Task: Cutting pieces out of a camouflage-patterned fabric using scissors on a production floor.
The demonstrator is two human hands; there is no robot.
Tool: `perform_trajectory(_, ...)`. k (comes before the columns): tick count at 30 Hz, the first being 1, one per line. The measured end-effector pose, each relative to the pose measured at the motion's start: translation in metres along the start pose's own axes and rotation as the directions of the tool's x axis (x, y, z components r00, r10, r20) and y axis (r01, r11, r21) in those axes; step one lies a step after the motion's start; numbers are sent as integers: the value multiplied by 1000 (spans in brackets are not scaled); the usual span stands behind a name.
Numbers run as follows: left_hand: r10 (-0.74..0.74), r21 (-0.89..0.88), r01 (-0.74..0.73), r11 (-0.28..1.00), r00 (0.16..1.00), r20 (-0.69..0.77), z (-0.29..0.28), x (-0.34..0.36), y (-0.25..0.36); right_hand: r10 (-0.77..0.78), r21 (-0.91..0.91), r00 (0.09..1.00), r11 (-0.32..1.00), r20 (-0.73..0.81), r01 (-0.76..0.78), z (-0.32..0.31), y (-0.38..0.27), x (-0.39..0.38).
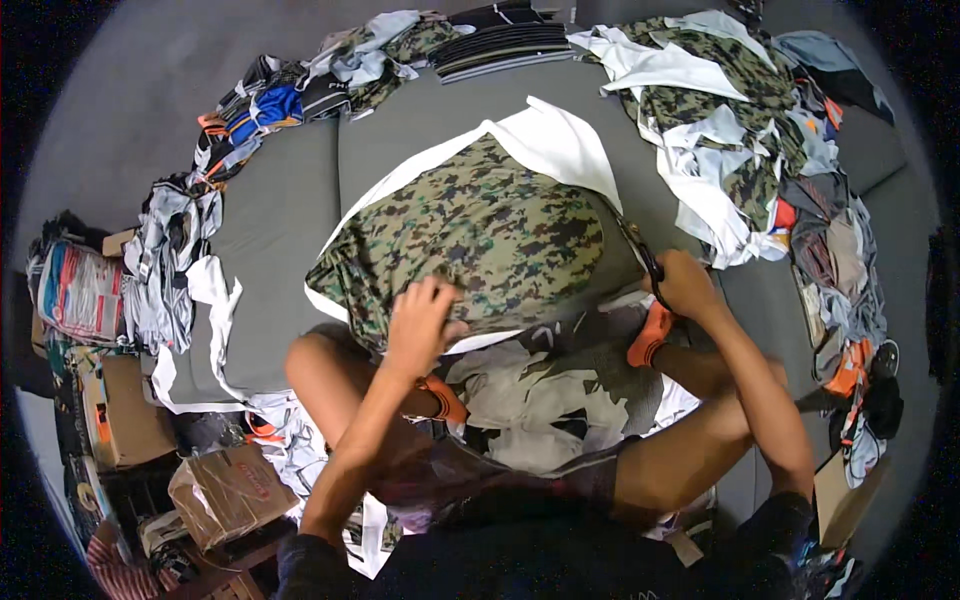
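Observation:
In the middle lies camouflage fabric [500, 230] over a larger white sheet [560, 140] with uneven edges. My left hand [425, 320] rests on the lower left part of the camouflage fabric, its fingers bent but apart. My right hand [680, 280] grips scissors [655, 277] with dark handles, whose blades point up along the fabric's right edge. Below the fabric, between my crossed legs, is a patch of pale and dark cut pieces [530, 400].
Piles of camouflage and white scraps [700, 170] ring the grey padded surface [270, 270] on the right. Mixed clothing [265, 110] lies at the back left, beside a dark folded stack [500, 50]. Cardboard boxes [225, 500] stand at lower left. More garments [835, 260] line the far right.

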State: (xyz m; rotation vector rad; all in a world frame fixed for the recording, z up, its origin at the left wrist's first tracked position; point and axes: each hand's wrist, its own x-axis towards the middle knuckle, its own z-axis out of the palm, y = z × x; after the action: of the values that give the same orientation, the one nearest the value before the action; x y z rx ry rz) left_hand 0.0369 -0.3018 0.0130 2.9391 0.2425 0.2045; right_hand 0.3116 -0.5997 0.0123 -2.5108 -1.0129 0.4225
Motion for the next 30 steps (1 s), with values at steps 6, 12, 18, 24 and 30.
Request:
perform_trajectory(6,205,-80,-192,978,955,213,-35,-23,-15,106,132,988,984,113,-120,4,9,-47)
perform_trajectory(12,170,-395,212,894,655,736,-42,-52,-23,129,215,984,964,125,-154,7,7,-67)
perform_trajectory(18,66,33,-58,998,942,-329,-43,51,-96,96,223,988,967,120,-121,-21,-22,-104)
perform_trajectory(24,-217,164,181,970,948,235,-63,30,-209,231,309,930,896,285,-318,-15,-19,-137)
perform_trajectory(30,-375,-66,434,898,835,403,-110,-62,-253,184,569,928,745,325,-347,5,-19,-163)
